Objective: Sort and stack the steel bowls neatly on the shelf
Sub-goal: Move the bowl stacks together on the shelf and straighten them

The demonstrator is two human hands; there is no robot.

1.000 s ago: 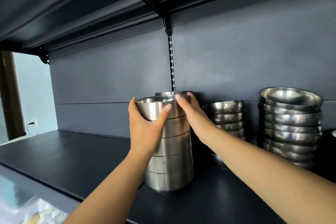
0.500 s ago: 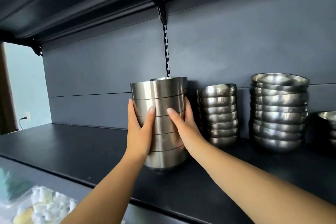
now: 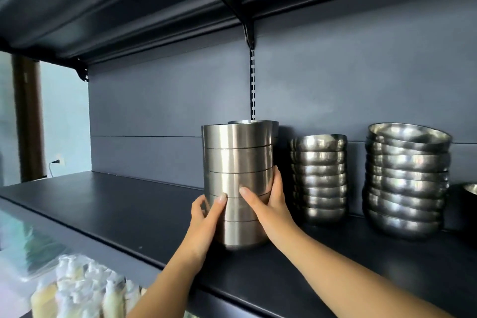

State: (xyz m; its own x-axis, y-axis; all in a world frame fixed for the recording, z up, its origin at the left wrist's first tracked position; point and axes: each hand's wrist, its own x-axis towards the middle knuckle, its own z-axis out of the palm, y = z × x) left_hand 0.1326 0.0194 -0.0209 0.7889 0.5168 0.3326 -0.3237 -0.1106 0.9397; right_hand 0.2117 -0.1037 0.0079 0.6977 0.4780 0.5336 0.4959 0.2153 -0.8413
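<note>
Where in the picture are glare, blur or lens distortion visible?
Head view: vertical glare streaks on the tall stack of straight-sided brushed steel bowls held by the left hand and right hand; pale plastic packets at lower left are blurred; the dark shelf edge bows from wide-angle distortion.

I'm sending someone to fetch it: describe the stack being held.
On the dark shelf, find the slotted rail. Just below stands the straight-sided stack, gripped by both hands. Unlike the rounded bowl stacks to its right, its walls are smooth and cylindrical.
</note>
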